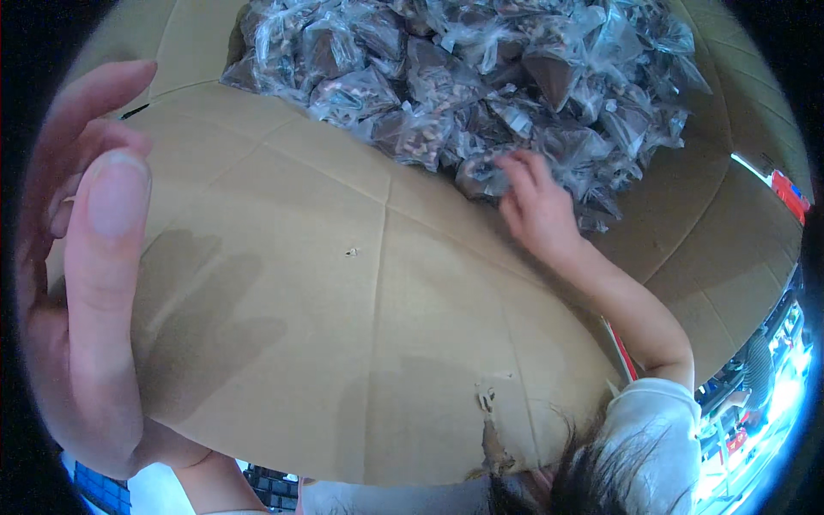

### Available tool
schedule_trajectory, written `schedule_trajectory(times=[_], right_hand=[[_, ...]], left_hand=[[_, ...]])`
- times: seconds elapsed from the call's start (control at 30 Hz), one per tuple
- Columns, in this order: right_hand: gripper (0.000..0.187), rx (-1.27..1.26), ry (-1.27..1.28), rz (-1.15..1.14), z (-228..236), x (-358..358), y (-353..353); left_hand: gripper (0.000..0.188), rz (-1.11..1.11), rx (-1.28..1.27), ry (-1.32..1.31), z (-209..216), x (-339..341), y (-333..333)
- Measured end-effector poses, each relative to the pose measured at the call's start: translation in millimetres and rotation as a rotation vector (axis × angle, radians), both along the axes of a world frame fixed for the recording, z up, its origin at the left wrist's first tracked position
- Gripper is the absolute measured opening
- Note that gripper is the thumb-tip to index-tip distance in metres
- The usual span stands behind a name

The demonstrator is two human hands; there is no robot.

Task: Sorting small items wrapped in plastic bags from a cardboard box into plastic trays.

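Wide fisheye view from the head, facing down.
The left hand (101, 283) looms closest, at the edge; the right hand (542, 213) is farther off, with bags (438, 81) beyond it and cardboard (309, 318) between both.

We observe moderate, diffuse light across the cardboard (300, 335), with soft-edged shadows at its left and lower middle. We note small bright reflections on the clear plastic bags (438, 81). At the lower right rim, blue-white glare washes out background detail. We find fold lines bowed by fisheye distortion, black vignetting at the corners, and the left grip (90, 343) enlarged near the lens.
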State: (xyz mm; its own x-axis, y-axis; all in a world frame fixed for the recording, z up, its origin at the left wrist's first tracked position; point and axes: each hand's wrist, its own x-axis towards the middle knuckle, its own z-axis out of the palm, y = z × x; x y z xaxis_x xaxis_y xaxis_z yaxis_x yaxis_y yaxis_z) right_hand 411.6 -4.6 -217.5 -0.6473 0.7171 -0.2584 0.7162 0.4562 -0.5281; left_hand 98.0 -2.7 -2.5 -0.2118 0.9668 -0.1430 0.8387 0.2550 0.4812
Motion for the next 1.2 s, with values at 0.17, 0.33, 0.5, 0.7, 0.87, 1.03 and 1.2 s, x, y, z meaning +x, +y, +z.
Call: schedule_trajectory(times=[0.17,0.33,0.5,0.7,0.87,1.03,1.2], right_hand=[[0.040,0.153,-0.074,0.068,-31.8,-21.8,3.1],[0.028,-0.038,-0.221,-0.003,-27.4,-27.2,24.1],[0.033,0.035,-0.107,0.025,-59.0,-20.4,13.5],[0.039,0.222,0.106,0.034,-7.5,-12.3,30.7],[0.049,0.476,-0.424,0.156,-1.4,28.4,61.1],[0.052,0.328,-0.467,0.048,35.3,27.6,69.3],[0.048,-0.184,-0.266,-0.562,36.1,67.1,27.2]], left_hand=[[0.034,-0.017,-0.042,0.016,5.4,2.1,3.7],[0.032,-0.044,-0.078,0.022,2.1,-4.3,7.7],[0.030,-0.091,-0.136,0.050,10.0,-1.8,12.5],[0.029,-0.105,-0.188,0.100,23.5,-1.2,5.1],[0.029,-0.134,-0.160,0.075,28.1,3.7,9.7],[0.029,-0.126,-0.178,0.062,24.1,-1.4,10.0],[0.030,-0.125,-0.198,0.073,20.1,-1.9,9.6]])
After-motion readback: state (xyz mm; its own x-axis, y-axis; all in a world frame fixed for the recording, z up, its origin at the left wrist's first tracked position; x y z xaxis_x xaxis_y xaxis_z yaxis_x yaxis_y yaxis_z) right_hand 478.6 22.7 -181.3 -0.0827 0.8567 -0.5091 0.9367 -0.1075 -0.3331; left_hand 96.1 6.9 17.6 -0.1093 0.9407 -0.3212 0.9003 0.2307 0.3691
